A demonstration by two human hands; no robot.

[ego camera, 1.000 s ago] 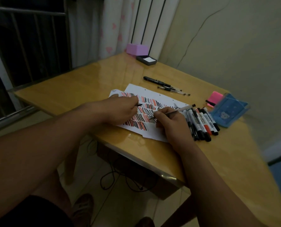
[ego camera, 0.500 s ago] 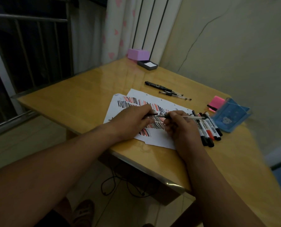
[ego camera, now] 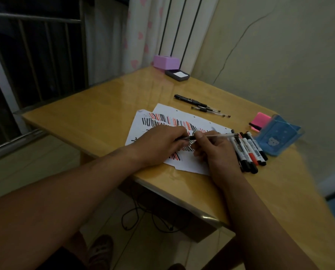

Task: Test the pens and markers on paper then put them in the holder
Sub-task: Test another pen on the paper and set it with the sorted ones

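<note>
- Wooden table (ego camera: 96, 117), barred window off its left side.
- Purple box (ego camera: 166, 62) and dark pad with a white patch (ego camera: 177, 75) at the far corner, just beside each other.
- Paper (ego camera: 168, 112): white sheets overlapped mid-table, covered in short black and red test strokes; both hands rest on it.
- Left hand (ego camera: 160, 146): fingers curled, pinching a small black piece (ego camera: 188, 138), looks like a pen cap, at the fingertips. The cap meets the front end of the pen.
- Right hand (ego camera: 215, 152): thumb and fingers clenched on the clear pen (ego camera: 219, 135). The pen lies nearly level above the paper, tip toward the left hand, back end over the tops of the markers.
- Loose pens (ego camera: 200, 106): a black one and thinner clear ones, lying on bare table beyond the paper, well apart from the hands.
- Markers (ego camera: 249, 151): a bunch lying side by side on the table just right of the right hand, black and red caps, touching one another.
- Pink note pad (ego camera: 261, 120) behind the markers, against the holder.
- Blue holder (ego camera: 277, 138) at the right edge, just beside the markers; cannot tell what is inside.
</note>
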